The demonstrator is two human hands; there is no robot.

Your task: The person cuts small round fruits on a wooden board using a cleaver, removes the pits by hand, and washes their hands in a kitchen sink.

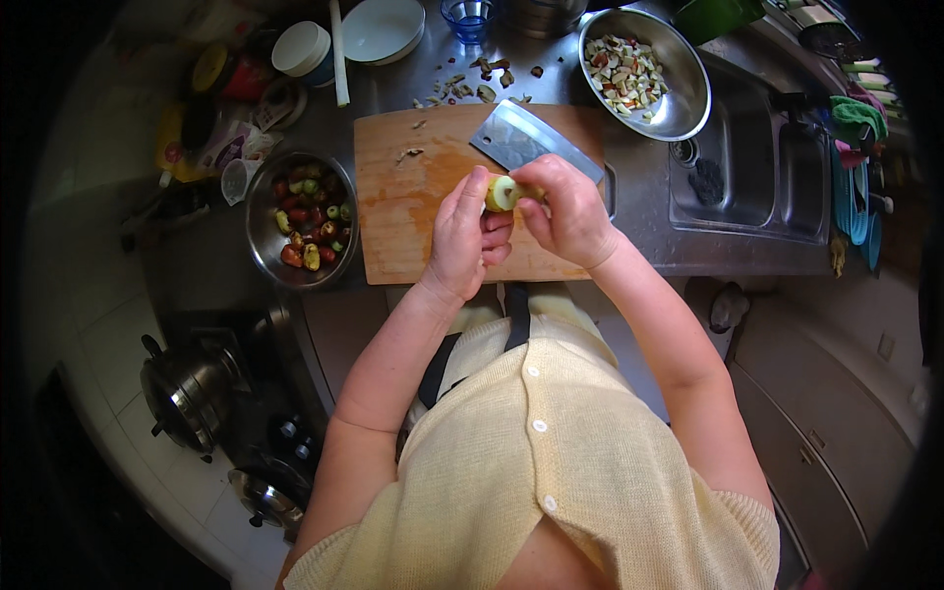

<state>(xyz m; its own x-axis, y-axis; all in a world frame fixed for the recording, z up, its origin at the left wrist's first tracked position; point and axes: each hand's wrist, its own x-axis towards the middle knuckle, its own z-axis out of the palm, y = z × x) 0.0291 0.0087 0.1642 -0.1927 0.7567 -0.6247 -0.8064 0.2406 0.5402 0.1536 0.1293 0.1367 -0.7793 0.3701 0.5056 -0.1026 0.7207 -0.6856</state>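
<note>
My left hand (468,232) holds a pale green piece of fruit (503,193) over the wooden cutting board (398,221), its cut face towards the right. The fingers of my right hand (564,210) are bent at the fruit's right side, the thumb and forefinger close together; whether they pinch something is hard to tell. Behind my hands a cleaver blade (527,136) lies flat on the board, its handle end hidden by my right hand. At the left, a steel bowl (258,254) holds red and green fruits. Chopped pieces (625,76) fill part of a steel bowl (686,110) at the back right.
Dark and pale scraps (453,90) lie behind the board. Farther back stand a white bowl (383,29), stacked cups (301,50) and a blue glass bowl (468,21). A double sink (748,177) is at the right. Lidded pots (184,394) stand on the stove at the lower left.
</note>
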